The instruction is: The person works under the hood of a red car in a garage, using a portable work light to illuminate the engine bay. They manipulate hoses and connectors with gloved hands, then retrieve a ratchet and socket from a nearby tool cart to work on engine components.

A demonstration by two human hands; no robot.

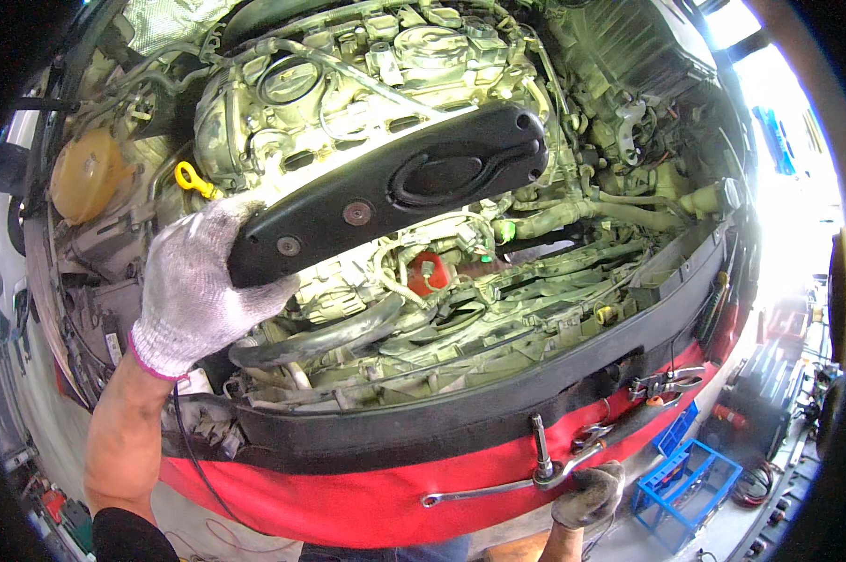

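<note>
My left hand [193, 281], in a white knitted glove, grips the left end of a long black plastic cover [325, 217]. The cover slants up to the right, in front of the engine [385, 56], and hides part of it. Two round fasteners and a raised, curved shape mark its face. Low at the right, my right hand [589, 495], in a dirty glove, is curled beside a combination wrench [493, 491] on the red fender cover [376, 510]. Whatever is inside its fingers, if anything, is hidden. A ratchet [541, 440] stands out near that wrench.
A yellow dipstick handle [189, 176] rises just beyond my left hand. At the far left sits a yellowish reservoir [88, 178]. More hand tools [667, 382] lie along the red cover's right end. A blue crate [690, 492] stands on the floor at lower right.
</note>
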